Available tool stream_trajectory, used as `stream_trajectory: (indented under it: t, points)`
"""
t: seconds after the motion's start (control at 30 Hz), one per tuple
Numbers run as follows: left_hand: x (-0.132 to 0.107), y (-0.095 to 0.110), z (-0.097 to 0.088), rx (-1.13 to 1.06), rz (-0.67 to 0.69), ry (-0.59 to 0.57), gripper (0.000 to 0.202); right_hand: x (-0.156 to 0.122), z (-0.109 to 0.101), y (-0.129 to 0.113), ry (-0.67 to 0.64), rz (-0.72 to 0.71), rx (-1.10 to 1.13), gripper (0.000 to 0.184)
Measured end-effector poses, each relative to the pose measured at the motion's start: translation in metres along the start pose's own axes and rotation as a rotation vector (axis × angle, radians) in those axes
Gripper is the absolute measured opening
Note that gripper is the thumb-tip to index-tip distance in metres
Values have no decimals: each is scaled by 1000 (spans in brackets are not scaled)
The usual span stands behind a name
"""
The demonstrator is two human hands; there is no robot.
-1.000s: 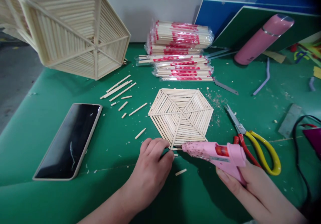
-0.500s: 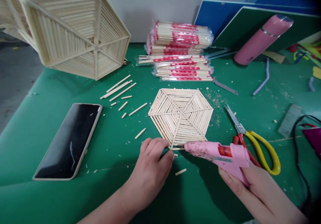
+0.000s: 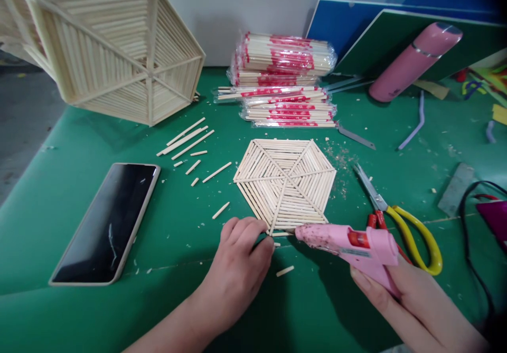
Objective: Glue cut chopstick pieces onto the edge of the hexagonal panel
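A flat hexagonal panel of wooden chopsticks (image 3: 301,194) lies on the green table, with spokes meeting at its middle. My left hand (image 3: 241,263) is closed at the panel's near left corner, its fingertips gripping there and partly hidden. My right hand (image 3: 412,295) is wrapped round a pink hot glue gun (image 3: 340,239). The gun's nozzle points left and meets the panel's near edge, beside a short stick (image 3: 280,234) along that edge. Another cut stick piece (image 3: 285,271) lies just in front of it.
Yellow-handled scissors (image 3: 415,237) lie right of the panel, a phone (image 3: 106,221) at left. Wrapped chopsticks (image 3: 289,102) are stacked behind, near a pink flask (image 3: 415,63). A large stick-built frame (image 3: 114,57) stands back left. Loose sticks (image 3: 192,144) and a black cable (image 3: 467,247) lie about.
The glue gun and my right hand have slid slightly to the right along the panel's near edge. My left hand stays at the corner.
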State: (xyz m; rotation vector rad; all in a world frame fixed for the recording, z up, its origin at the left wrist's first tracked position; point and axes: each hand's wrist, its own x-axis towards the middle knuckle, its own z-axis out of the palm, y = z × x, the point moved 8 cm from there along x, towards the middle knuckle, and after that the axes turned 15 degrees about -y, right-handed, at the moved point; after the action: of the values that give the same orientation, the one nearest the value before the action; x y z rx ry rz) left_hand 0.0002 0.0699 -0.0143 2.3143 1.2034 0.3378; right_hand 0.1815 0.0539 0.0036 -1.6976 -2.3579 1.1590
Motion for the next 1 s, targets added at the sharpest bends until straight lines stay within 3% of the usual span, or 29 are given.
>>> stream_trajectory:
  t: [0.13, 0.37, 0.67, 0.87, 1.0]
  points:
    - [0, 0, 0, 4, -2, 0, 16, 0, -4, -2, 58, 22, 5, 39]
    - [0, 0, 0, 16, -1, -1, 15, 7, 8, -2, -131, 18, 39, 35]
    - [3, 1, -2, 26, -12, 6, 17, -1, -8, 3, -56, 20, -75, 29]
    - [3, 0, -1, 9, -13, 3, 16, -13, -11, 20, -22, 102, -77, 27]
    - [2, 0, 0, -2, -14, -4, 16, -13, -8, 22, -59, 125, -85, 28]
